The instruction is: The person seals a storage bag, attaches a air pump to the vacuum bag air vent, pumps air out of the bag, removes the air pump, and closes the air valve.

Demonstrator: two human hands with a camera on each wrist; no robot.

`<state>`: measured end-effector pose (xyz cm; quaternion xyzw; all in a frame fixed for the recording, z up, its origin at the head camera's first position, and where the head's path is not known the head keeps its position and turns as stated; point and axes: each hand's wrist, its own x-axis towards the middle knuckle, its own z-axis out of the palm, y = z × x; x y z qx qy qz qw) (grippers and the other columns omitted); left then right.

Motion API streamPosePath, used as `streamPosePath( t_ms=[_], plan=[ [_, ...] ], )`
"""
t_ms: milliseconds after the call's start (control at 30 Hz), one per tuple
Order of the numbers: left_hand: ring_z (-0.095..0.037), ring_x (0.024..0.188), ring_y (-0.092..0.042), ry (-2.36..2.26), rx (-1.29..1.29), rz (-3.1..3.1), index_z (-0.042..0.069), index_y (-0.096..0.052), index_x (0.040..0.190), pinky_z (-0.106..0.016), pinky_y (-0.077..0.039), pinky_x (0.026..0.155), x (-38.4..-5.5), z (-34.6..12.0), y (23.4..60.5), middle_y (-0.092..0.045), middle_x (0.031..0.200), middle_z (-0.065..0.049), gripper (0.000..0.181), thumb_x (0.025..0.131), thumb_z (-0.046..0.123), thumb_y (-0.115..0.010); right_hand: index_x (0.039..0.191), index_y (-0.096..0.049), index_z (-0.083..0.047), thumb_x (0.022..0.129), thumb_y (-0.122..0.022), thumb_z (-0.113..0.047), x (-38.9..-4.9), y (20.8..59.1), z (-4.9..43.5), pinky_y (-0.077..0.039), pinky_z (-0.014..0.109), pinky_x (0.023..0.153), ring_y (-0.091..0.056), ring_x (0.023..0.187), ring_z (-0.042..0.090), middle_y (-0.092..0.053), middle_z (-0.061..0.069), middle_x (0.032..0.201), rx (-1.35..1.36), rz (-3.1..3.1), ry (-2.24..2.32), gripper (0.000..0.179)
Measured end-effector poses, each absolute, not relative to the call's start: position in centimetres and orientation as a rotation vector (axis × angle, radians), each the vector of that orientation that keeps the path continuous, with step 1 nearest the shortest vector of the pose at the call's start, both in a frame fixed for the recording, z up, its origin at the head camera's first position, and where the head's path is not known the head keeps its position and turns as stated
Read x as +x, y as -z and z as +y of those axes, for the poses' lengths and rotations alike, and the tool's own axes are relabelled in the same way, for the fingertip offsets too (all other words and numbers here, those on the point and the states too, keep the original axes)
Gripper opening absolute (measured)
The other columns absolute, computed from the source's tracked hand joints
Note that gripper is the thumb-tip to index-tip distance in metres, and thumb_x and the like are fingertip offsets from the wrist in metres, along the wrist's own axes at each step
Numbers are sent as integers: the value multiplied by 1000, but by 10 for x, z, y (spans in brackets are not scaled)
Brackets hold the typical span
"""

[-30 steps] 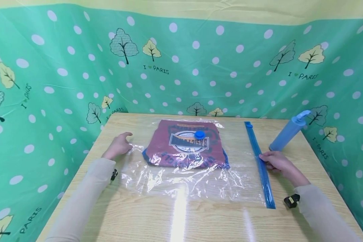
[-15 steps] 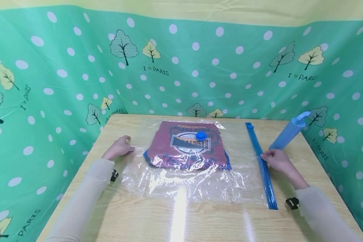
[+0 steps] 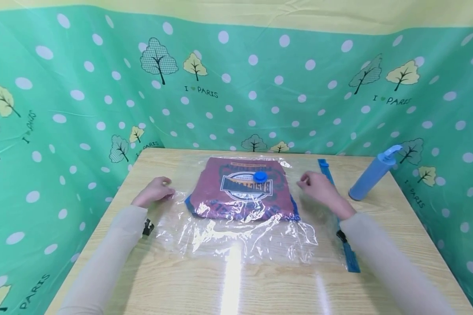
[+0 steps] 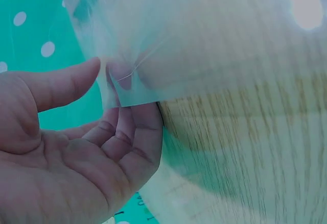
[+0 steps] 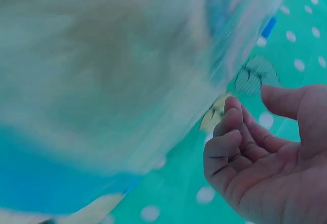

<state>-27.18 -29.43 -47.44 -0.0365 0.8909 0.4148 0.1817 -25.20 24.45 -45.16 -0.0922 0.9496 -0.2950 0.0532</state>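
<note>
A clear plastic vacuum storage bag [image 3: 260, 240] lies on the table with a folded maroon shirt [image 3: 209, 188] inside. Its round blue valve cap [image 3: 260, 176] sits over the shirt's print. Along the bag's right end runs a blue zip strip [image 3: 352, 259], partly hidden by the right arm. My left hand [image 3: 154, 191] is at the bag's left edge; in the left wrist view its fingers touch the film [image 4: 204, 45] while the thumb stands apart. Over the bag, right of the shirt, is my right hand [image 3: 319, 188], fingers loosely bent, holding nothing in the right wrist view.
A blue hand pump [image 3: 372, 177] stands tilted at the table's right side, beyond the zip strip. Green dotted curtains [image 3: 236, 87] hang behind and beside the wooden table [image 3: 173, 280].
My right hand has let go of the zip strip and moved left over the bag, towards the shirt. The left hand has stayed at the bag's left edge.
</note>
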Motion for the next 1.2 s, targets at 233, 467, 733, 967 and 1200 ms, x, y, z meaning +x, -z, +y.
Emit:
streamPosePath(
  t_ms=[233,467,733,967,1200],
  plan=[
    [-14,76,-64,-1239,-127,2428,-21,-53,129,-25,-58,69,-274,-300,476,-67,93,-12,33,104,1,-57,134,-60,4,104,-70,-25,-285,460,180,-60,39,68,-66,79,25,-71,19,108,-489,2861,839,43],
    [-12,75,-61,-1265,-110,2401,-17,-62,120,-24,-55,69,-276,-304,480,-66,92,-10,24,105,2,-56,104,-64,1,102,-73,-30,-302,473,139,-52,41,64,-57,68,25,-61,10,82,-509,2938,772,32],
    [-11,72,-58,-1310,-160,2389,-12,-64,112,-22,-53,64,-276,-310,483,-62,84,-4,23,109,8,-53,108,-64,0,100,-76,-28,-309,478,119,-55,37,70,-62,76,23,-62,8,90,-469,2991,694,32],
    [-12,71,-58,-1305,-170,2402,-7,-63,104,-22,-52,64,-275,-309,483,-62,85,-5,19,109,8,-51,98,-61,-4,102,-73,-25,-310,477,119,-53,35,65,-60,73,22,-60,8,87,-513,2981,672,25],
    [-12,72,-57,-1305,-163,2407,-8,-63,105,-23,-52,64,-272,-308,482,-60,85,-5,20,109,8,-51,111,-64,6,103,-71,-25,-310,478,122,-56,43,81,-62,89,29,-62,15,99,-625,2998,563,33]
  ],
)
